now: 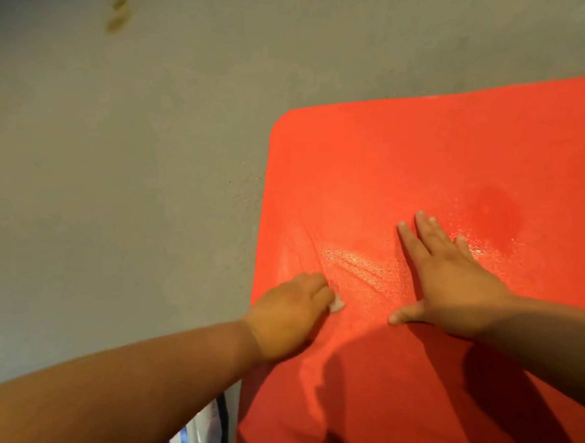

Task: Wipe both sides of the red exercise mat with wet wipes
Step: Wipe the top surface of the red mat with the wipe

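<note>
Your left hand (290,315) grips a wet wipe (337,304) near the left edge of the red mat (416,145); right hand (455,279) flat, fingers straight, pressing it.

Mat (400,153) red foam, pebbled, wet-glossy patch; floor (108,147) matt concrete.

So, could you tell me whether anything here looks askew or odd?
The red mat is rucked into creases just ahead of the wet wipe in the left hand. A yellowish stain also marks the grey floor, top left.
</note>
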`<action>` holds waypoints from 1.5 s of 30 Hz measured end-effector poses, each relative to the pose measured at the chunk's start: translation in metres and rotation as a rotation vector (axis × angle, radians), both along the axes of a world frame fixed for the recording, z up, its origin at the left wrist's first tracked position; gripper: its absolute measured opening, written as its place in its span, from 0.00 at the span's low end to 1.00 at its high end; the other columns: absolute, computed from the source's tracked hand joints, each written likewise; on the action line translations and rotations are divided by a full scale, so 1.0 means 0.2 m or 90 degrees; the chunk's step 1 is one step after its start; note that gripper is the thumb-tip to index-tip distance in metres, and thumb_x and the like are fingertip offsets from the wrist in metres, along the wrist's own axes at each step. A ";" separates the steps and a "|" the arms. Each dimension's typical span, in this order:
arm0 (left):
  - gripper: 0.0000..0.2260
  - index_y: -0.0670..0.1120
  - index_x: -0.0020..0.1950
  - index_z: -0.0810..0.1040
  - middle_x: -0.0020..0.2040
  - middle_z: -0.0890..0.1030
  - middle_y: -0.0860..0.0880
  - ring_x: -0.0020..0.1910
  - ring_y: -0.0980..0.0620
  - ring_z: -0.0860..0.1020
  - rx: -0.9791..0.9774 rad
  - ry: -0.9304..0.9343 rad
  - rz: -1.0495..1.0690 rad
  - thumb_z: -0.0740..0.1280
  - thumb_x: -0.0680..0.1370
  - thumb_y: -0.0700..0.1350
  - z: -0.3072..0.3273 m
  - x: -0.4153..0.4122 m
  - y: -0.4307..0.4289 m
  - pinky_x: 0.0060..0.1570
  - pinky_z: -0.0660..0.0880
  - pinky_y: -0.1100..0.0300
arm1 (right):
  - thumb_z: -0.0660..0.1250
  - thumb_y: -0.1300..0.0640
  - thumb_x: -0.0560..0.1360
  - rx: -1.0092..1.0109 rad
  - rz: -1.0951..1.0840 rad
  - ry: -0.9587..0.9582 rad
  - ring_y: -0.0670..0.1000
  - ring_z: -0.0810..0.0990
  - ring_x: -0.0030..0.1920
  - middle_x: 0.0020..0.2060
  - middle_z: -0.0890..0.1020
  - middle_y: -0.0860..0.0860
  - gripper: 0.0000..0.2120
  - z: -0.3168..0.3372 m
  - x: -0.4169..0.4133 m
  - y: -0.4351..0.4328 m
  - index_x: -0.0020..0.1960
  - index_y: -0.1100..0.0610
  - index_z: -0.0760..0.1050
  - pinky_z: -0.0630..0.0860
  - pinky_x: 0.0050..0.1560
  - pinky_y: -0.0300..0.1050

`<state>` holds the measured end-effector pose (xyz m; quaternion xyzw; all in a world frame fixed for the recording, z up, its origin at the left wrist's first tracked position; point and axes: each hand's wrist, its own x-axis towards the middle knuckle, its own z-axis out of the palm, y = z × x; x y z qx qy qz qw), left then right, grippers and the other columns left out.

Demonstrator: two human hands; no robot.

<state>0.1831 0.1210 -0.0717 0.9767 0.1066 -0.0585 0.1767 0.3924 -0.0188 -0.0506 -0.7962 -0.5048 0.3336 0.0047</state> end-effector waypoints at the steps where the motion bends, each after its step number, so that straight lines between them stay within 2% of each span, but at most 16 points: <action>1: 0.05 0.45 0.47 0.74 0.43 0.75 0.46 0.40 0.45 0.76 -0.016 0.023 -0.080 0.60 0.79 0.45 0.02 -0.05 -0.01 0.39 0.74 0.53 | 0.71 0.31 0.59 -0.002 0.001 0.000 0.52 0.29 0.73 0.73 0.29 0.54 0.65 0.00 0.00 0.00 0.75 0.52 0.29 0.40 0.75 0.54; 3: 0.10 0.44 0.48 0.77 0.45 0.76 0.45 0.42 0.44 0.78 0.029 0.012 -0.074 0.57 0.78 0.45 0.00 0.03 0.13 0.42 0.74 0.54 | 0.71 0.30 0.59 -0.002 0.003 -0.006 0.52 0.29 0.74 0.73 0.29 0.54 0.66 -0.01 0.00 0.01 0.75 0.53 0.29 0.39 0.75 0.54; 7: 0.08 0.40 0.56 0.75 0.56 0.74 0.39 0.53 0.38 0.75 0.111 0.006 0.384 0.61 0.80 0.40 0.00 0.43 0.49 0.49 0.67 0.49 | 0.70 0.29 0.58 0.001 0.015 -0.023 0.53 0.31 0.74 0.73 0.30 0.55 0.66 -0.02 0.00 0.00 0.75 0.55 0.29 0.40 0.74 0.55; 9: 0.07 0.39 0.55 0.75 0.56 0.74 0.39 0.54 0.38 0.74 0.118 0.016 0.460 0.60 0.81 0.40 0.00 0.49 0.42 0.50 0.66 0.51 | 0.70 0.28 0.58 0.008 0.022 -0.024 0.53 0.31 0.74 0.74 0.30 0.55 0.66 -0.01 0.01 0.00 0.75 0.56 0.30 0.40 0.74 0.56; 15: 0.08 0.45 0.48 0.77 0.44 0.75 0.47 0.42 0.47 0.76 -0.010 -0.009 -0.107 0.60 0.79 0.46 0.02 0.25 -0.11 0.41 0.71 0.55 | 0.68 0.30 0.63 0.043 0.048 -0.026 0.51 0.31 0.74 0.72 0.28 0.52 0.62 0.00 0.05 -0.12 0.75 0.55 0.31 0.40 0.75 0.51; 17: 0.05 0.44 0.49 0.77 0.46 0.75 0.46 0.45 0.44 0.76 0.058 -0.010 -0.063 0.64 0.79 0.45 0.00 0.31 0.09 0.43 0.71 0.53 | 0.68 0.31 0.66 0.041 0.035 -0.032 0.50 0.29 0.73 0.70 0.25 0.50 0.59 0.00 0.06 -0.25 0.75 0.53 0.29 0.39 0.75 0.48; 20: 0.06 0.40 0.52 0.77 0.50 0.75 0.40 0.52 0.38 0.75 0.122 -0.007 0.245 0.64 0.79 0.41 -0.05 0.39 0.39 0.50 0.68 0.47 | 0.67 0.31 0.66 0.036 -0.028 -0.040 0.49 0.27 0.72 0.71 0.26 0.49 0.58 0.01 0.06 -0.46 0.75 0.51 0.29 0.37 0.74 0.44; 23: 0.06 0.37 0.49 0.76 0.50 0.74 0.38 0.50 0.37 0.74 0.093 -0.024 0.379 0.61 0.80 0.39 -0.04 0.43 0.19 0.50 0.67 0.46 | 0.67 0.30 0.65 0.013 -0.089 -0.043 0.48 0.27 0.71 0.72 0.27 0.51 0.58 0.04 0.04 -0.62 0.76 0.52 0.31 0.35 0.72 0.43; 27: 0.11 0.42 0.44 0.76 0.42 0.75 0.44 0.41 0.43 0.76 0.021 -0.112 0.025 0.59 0.80 0.46 -0.02 0.41 -0.26 0.40 0.73 0.52 | 0.69 0.32 0.66 -0.016 -0.135 -0.028 0.49 0.31 0.73 0.75 0.32 0.54 0.58 0.08 0.06 -0.69 0.76 0.55 0.33 0.37 0.70 0.40; 29: 0.13 0.45 0.44 0.76 0.42 0.75 0.47 0.40 0.47 0.76 0.018 -0.063 -0.203 0.57 0.81 0.49 0.01 0.38 -0.29 0.37 0.73 0.55 | 0.69 0.33 0.66 -0.033 -0.136 -0.014 0.51 0.34 0.75 0.75 0.33 0.54 0.58 0.10 0.04 -0.70 0.77 0.55 0.34 0.39 0.72 0.41; 31: 0.12 0.45 0.48 0.76 0.46 0.75 0.47 0.45 0.45 0.77 0.053 -0.018 -0.229 0.58 0.82 0.50 0.06 0.41 -0.19 0.43 0.73 0.53 | 0.68 0.33 0.67 -0.031 -0.128 -0.019 0.53 0.35 0.75 0.75 0.34 0.54 0.56 0.10 0.04 -0.68 0.77 0.55 0.35 0.40 0.73 0.43; 34: 0.11 0.41 0.55 0.76 0.53 0.74 0.42 0.55 0.41 0.75 0.153 0.036 0.077 0.59 0.82 0.47 0.07 0.47 0.11 0.53 0.69 0.51 | 0.67 0.32 0.67 -0.011 -0.127 -0.059 0.54 0.34 0.75 0.75 0.34 0.55 0.56 0.09 0.06 -0.61 0.77 0.56 0.37 0.42 0.74 0.48; 38: 0.08 0.36 0.52 0.76 0.53 0.75 0.36 0.54 0.36 0.75 0.144 0.014 0.393 0.62 0.80 0.40 0.06 0.51 0.14 0.52 0.69 0.47 | 0.65 0.29 0.65 0.017 -0.236 -0.045 0.54 0.34 0.75 0.75 0.35 0.55 0.57 0.06 0.11 -0.50 0.77 0.56 0.38 0.41 0.75 0.53; 40: 0.05 0.39 0.50 0.77 0.50 0.75 0.40 0.50 0.38 0.76 0.072 -0.041 0.300 0.62 0.79 0.39 0.03 0.57 -0.11 0.48 0.69 0.50 | 0.65 0.27 0.63 0.027 -0.254 -0.045 0.54 0.34 0.75 0.75 0.35 0.56 0.59 0.05 0.18 -0.46 0.77 0.56 0.39 0.41 0.75 0.54; 43: 0.06 0.45 0.45 0.77 0.43 0.74 0.47 0.40 0.44 0.77 0.030 -0.056 -0.049 0.65 0.79 0.45 0.00 0.55 -0.30 0.36 0.74 0.54 | 0.68 0.27 0.61 0.040 -0.237 -0.053 0.54 0.33 0.75 0.75 0.34 0.55 0.61 0.01 0.27 -0.44 0.77 0.55 0.37 0.40 0.75 0.53; 45: 0.06 0.44 0.46 0.76 0.43 0.74 0.46 0.41 0.43 0.77 0.066 -0.054 -0.087 0.66 0.79 0.47 -0.01 0.57 -0.09 0.36 0.74 0.51 | 0.66 0.26 0.61 0.052 -0.216 -0.052 0.52 0.31 0.74 0.75 0.32 0.54 0.62 -0.02 0.29 -0.45 0.77 0.55 0.35 0.37 0.74 0.52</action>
